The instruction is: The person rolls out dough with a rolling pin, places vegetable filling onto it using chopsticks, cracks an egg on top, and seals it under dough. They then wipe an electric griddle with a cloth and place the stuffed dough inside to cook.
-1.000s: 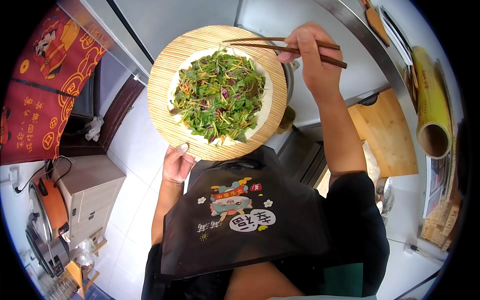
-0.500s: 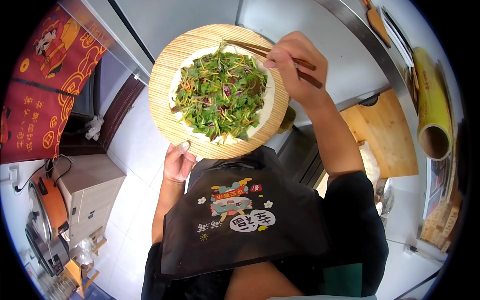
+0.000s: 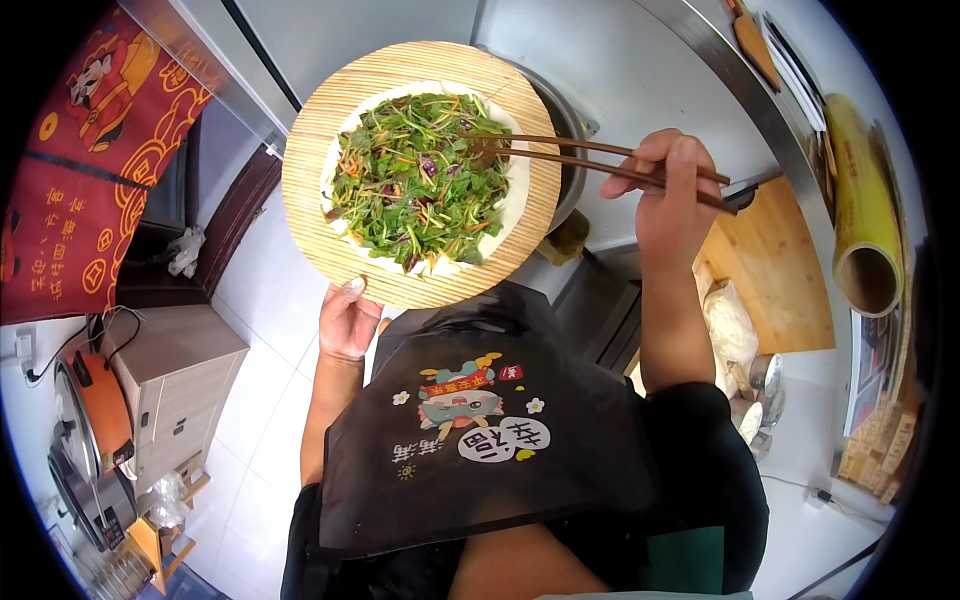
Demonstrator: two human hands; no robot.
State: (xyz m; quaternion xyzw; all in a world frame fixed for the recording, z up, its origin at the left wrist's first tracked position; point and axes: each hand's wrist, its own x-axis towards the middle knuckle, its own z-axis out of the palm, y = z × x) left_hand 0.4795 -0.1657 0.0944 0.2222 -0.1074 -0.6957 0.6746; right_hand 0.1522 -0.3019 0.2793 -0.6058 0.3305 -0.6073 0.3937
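Note:
My left hand (image 3: 348,322) grips the lower edge of a round, ridged bamboo tray (image 3: 310,200), thumb on top. On the tray lies a pale dough sheet (image 3: 516,190), covered except at its rim by chopped greens (image 3: 415,180) with orange and purple shreds. My right hand (image 3: 675,180) is closed round a pair of brown wooden chopsticks (image 3: 590,155). Their tips touch the greens at the upper right of the pile. Whether they pinch any is too small to tell.
Behind the tray's right edge is a metal pot (image 3: 572,125). A wooden board (image 3: 775,270) and a bag (image 3: 730,322) are at the right, beyond my right forearm. A cabinet (image 3: 180,390) stands at the left, near a red curtain (image 3: 80,180).
The chopsticks went from the upper edge of the greens down onto their right part, as my right hand moved right and down. The tray shifted slightly left and up with my left hand.

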